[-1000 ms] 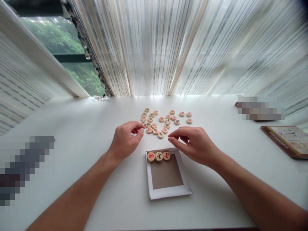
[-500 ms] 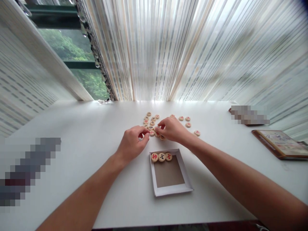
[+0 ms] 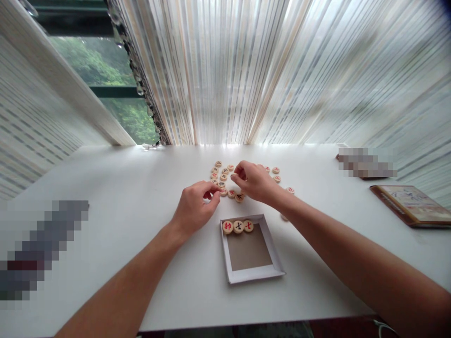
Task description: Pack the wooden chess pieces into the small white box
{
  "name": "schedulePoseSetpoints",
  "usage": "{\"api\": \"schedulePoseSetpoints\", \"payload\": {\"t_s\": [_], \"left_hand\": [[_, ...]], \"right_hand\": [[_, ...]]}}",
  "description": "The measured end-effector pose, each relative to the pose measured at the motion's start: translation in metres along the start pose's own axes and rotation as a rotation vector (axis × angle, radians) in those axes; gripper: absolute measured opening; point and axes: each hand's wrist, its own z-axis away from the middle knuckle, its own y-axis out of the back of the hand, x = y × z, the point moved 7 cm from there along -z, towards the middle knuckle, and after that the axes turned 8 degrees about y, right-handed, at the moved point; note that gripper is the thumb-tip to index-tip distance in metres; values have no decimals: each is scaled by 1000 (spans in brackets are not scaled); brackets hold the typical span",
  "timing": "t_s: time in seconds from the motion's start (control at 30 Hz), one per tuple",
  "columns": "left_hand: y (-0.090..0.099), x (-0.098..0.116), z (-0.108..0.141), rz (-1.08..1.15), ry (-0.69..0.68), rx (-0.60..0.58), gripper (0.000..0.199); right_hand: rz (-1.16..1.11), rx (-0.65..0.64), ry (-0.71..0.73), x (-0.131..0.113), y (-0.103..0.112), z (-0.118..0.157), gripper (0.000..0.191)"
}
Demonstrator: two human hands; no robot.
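Observation:
Several round wooden pieces with red or black characters (image 3: 231, 193) lie loose on the white table (image 3: 116, 188). My left hand (image 3: 197, 204) is at their left front edge, thumb and index finger curled and slightly apart beside a red-marked piece (image 3: 223, 192). Among the pieces, my right hand (image 3: 255, 180) is pinched; whatever its fingertips hold, if anything, is hidden. Nearer to me, a shallow white box (image 3: 278, 273) holds three pieces in a row along its far side: a red one (image 3: 227, 227), a black one (image 3: 238, 226) and another red one (image 3: 248, 226).
A brown-edged flat box (image 3: 412, 205) lies at the right, with a blurred-out item (image 3: 366, 164) behind it. Another pixelated dark object (image 3: 45, 249) is at the left. Striped curtains (image 3: 225, 70) hang beyond the table's far edge.
My right hand has moved slightly away, uncovering pieces near the front of the group. My left hand has barely moved. The view has shifted a little.

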Motion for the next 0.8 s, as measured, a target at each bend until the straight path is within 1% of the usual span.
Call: {"api": "schedulePoseSetpoints", "payload": {"t_s": [0.07,0.13,0.2,0.23,0.3,0.4,0.57,0.7,0.8], "left_hand": [[-1,2,2,50,28,-10,17],[-4,5,5,109,51,-37,18],[-8,10,9,177,68,-82,21],[-11,13,12,222,80,-110,22],[-18,16,16,367,132,-198,24],[-27,18,23,526,209,-305,24],[-31,20,29,612,336,-369,24],[-34,26,32,659,342,-422,17],[-33,29,33,685,343,-395,13]], "right_hand": [[-108,9,24,-2,10,14,11],[-220,-20,56,-6,16,32,19],[-336,-55,74,-9,19,50,30],[-486,-65,72,-11,19,58,33],[-671,-92,66,-14,15,71,32],[-824,-117,75,-18,10,83,28],[-960,-165,136,-24,10,92,33],[-943,-192,147,-25,11,96,29],[-950,-165,115,-24,10,96,28]]}}
